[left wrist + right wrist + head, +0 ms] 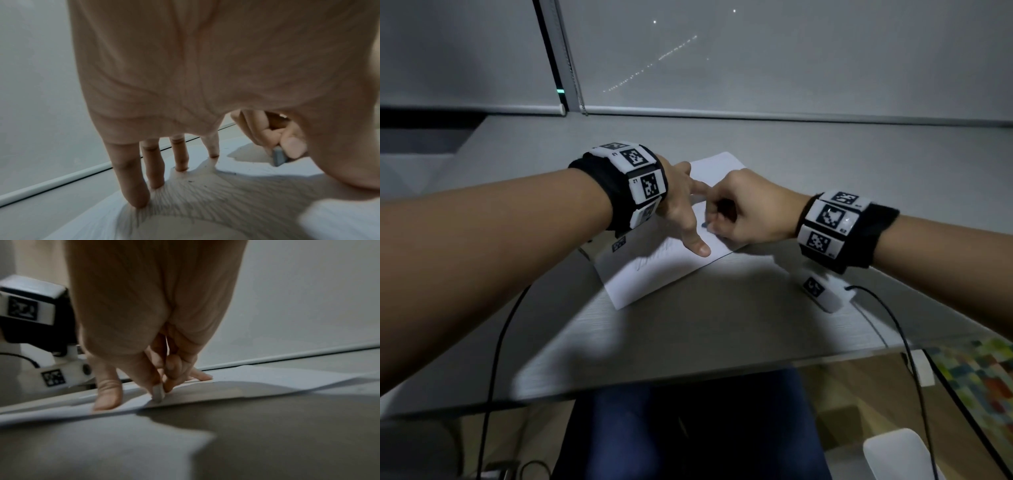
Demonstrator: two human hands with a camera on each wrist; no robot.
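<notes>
Sits at a grey desk (688, 346) bearing a white sheet of paper (654, 277), skewed to the desk's front edge and streaked with faint pencil shading (205, 198). Holds the sheet down with the left hand (681, 202), fingers (133, 181) straight and spread, tips pressed on the sheet, thumb planted near its nearer edge. Has the right hand (750, 214) over the sheet's right part, just beside the left hand, fingers curled inward. Wears under the right wrist a small white box (822, 291) with a black cable, off the sheet and near its right edge. Pinches a small blue-grey eraser (278, 156) between right thumb and fingertips, lower end touching the sheet, between the two hands.
</notes>
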